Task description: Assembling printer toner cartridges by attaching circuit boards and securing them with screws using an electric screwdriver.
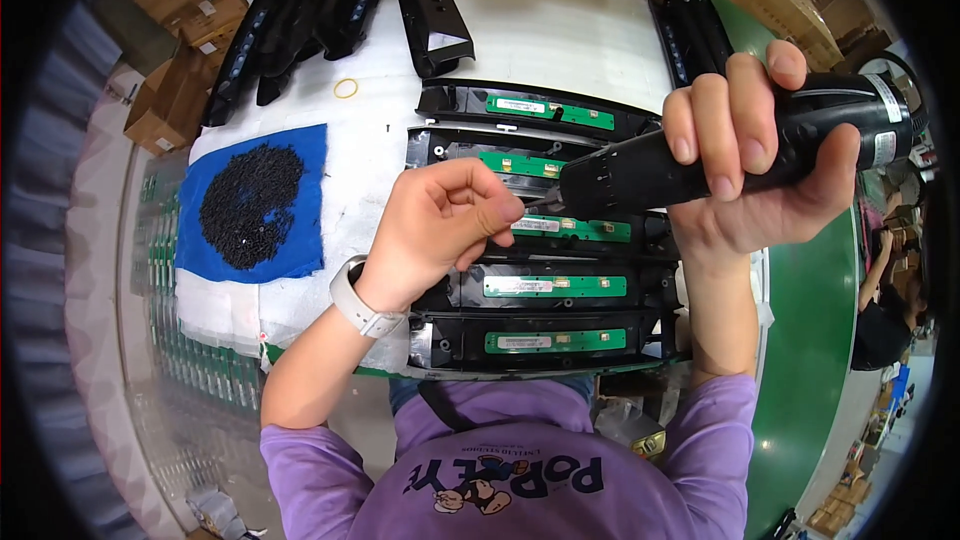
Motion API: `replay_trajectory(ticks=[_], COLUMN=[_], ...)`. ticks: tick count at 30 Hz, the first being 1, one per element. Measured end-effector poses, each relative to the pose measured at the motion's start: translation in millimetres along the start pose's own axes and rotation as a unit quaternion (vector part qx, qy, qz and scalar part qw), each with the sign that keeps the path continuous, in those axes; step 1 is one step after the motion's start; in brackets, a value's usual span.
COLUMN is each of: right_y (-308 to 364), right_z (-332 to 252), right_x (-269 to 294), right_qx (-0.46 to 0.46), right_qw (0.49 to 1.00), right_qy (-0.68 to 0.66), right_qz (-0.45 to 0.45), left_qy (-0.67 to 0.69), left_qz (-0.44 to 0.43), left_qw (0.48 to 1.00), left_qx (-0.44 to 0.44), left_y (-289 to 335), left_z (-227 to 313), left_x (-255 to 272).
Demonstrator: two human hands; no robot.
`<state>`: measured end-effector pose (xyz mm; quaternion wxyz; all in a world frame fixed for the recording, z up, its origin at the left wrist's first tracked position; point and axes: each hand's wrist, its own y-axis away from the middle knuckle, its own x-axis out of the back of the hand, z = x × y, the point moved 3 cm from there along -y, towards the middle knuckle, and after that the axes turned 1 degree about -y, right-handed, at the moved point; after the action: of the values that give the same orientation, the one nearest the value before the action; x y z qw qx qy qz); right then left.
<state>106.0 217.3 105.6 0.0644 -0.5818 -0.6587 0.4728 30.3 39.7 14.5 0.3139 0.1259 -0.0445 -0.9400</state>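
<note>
My right hand (740, 140) is wrapped round a black electric screwdriver (640, 170), held level with its bit pointing left. The bit's tip meets the pinched thumb and forefinger of my left hand (455, 215); whatever sits between those fingers is too small to make out. Below both hands lies a row of long black plastic housings (465, 285), each with a narrow green circuit board (555, 287) in it. To the left, a heap of small black screws (250, 205) rests on a blue cloth (308, 250).
More black housings stand at the back left (330, 10), back middle (430, 15) and back right (690, 30). A yellow rubber band (345, 88) and a single screw (388, 127) lie on the white table cover (365, 155). A person (885, 325) is far off at the right.
</note>
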Motion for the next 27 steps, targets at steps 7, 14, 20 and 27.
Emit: replay_trajectory(ticks=[7, 14, 20, 27], right_y=[2.3, 3.8, 4.9, 0.5], right_z=[1.9, 3.4, 3.2, 9.8], right_x=[-2.4, -0.2, 0.9, 1.6], right_qx=[0.014, 0.006, 0.001, -0.013], right_qw=[1.0, 0.999, 0.999, 0.997], right_qy=[-0.008, -0.001, -0.003, -0.022], right_qz=[0.016, 0.033, 0.031, 0.07], left_qy=[-0.005, 0.006, -0.004, -0.017], left_qz=[-0.008, 0.002, -0.005, 0.002], left_qw=[0.999, 0.999, 0.999, 0.997], left_qx=[-0.036, -0.032, -0.036, -0.078], left_y=[-1.3, -0.2, -2.4, -2.8], left_z=[-4.7, -5.7, -4.2, -3.8], left_x=[-0.9, -2.3, 0.1, 4.3])
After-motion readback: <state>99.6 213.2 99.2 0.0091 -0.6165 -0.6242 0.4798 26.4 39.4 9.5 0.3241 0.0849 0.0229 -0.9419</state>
